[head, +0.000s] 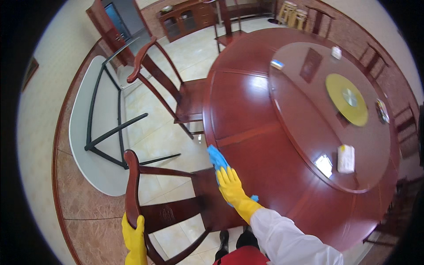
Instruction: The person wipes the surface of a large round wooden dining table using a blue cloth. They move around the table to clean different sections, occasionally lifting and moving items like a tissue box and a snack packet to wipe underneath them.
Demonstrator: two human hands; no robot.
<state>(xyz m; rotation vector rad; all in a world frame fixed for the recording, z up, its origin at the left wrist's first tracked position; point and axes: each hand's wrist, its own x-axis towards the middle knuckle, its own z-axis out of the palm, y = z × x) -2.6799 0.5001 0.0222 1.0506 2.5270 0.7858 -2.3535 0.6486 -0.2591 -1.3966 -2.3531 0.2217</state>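
My right hand (229, 186), in a yellow rubber glove, lies flat on a blue cloth (217, 158) at the rim of a round red-brown wooden table (258, 165). Bits of the cloth stick out past the fingertips and beside the wrist. In a matching glove, my left hand (134, 237) grips the top rail of a dark wooden chair (132, 185). That chair's carved back splat (169, 213) faces me, and its seat (212, 198) reaches to the table edge.
A glass turntable (298, 99) bears a yellow disc (338, 96), a tissue pack (346, 159) and small items. Another chair (162, 79) stands farther along the rim. At left, a white tabletop with black folding legs (106, 142) leans against the wall. A wooden cabinet (187, 20) stands behind.
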